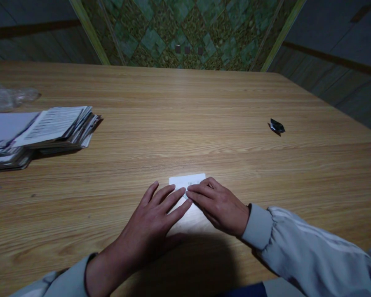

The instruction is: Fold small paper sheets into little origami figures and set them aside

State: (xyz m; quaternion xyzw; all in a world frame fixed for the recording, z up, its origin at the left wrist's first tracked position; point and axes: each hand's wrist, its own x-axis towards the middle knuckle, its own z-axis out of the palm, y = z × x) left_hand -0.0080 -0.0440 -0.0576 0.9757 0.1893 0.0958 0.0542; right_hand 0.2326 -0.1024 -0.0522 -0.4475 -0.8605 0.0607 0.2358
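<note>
A small white piece of paper (181, 180) with faint print lies on the table in front of me, its lower part covered by my fingers. My left hand (156, 216) is spread wide, fingertips resting on the paper's lower edge. From the right, my right hand (221, 202) has its fingers pressed together at the paper, the fingertips meeting those of the left near the middle. The thumb is mostly hidden beneath the right hand, and the paper under the fingers cannot be made out fully.
Stacks of papers and booklets (57, 128) sit on the wooden table (173, 115) at the left, with a clear plastic bag (12, 97) behind them. A small dark crumpled wrapper (277, 126) lies at the right. A patterned green wall (185, 33) stands beyond the far edge.
</note>
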